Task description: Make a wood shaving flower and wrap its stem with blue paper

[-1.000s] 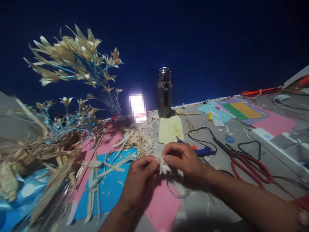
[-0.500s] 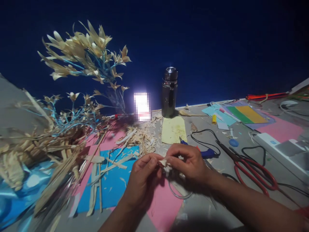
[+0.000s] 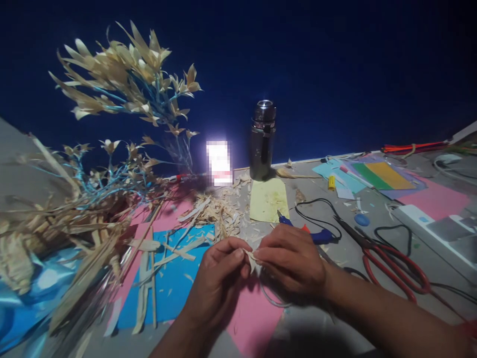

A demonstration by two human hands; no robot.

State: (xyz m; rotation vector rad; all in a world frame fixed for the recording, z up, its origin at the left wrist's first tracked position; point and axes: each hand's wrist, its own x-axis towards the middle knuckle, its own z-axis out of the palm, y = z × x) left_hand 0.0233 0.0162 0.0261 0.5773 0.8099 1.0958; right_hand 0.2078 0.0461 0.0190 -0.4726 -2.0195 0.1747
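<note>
Near the lower middle, my left hand (image 3: 219,271) pinches a small pale piece of dried husk (image 3: 250,258) between thumb and forefinger. My right hand (image 3: 292,256) is closed at the other side of the same piece, its fingertips touching it. Both hands are held over a pink sheet (image 3: 257,318). Just beyond my right hand lies a blue-handled tool (image 3: 322,235), partly covered by the hand. A thin grey ring or wire (image 3: 274,302) shows below my right hand.
Husk flowers (image 3: 141,64) on blue stems stand at the back left, above piled dried strips (image 3: 85,268). Behind the hands are husk scraps (image 3: 223,214), a yellow sheet (image 3: 269,199) and a dark flask (image 3: 262,149). Red-handled scissors (image 3: 398,263) and a power strip (image 3: 439,238) lie right.
The pale piece has turned between my fingers and looks flatter. My right hand's fingers have shifted into a more closed grip, while my left hand has moved slightly left.
</note>
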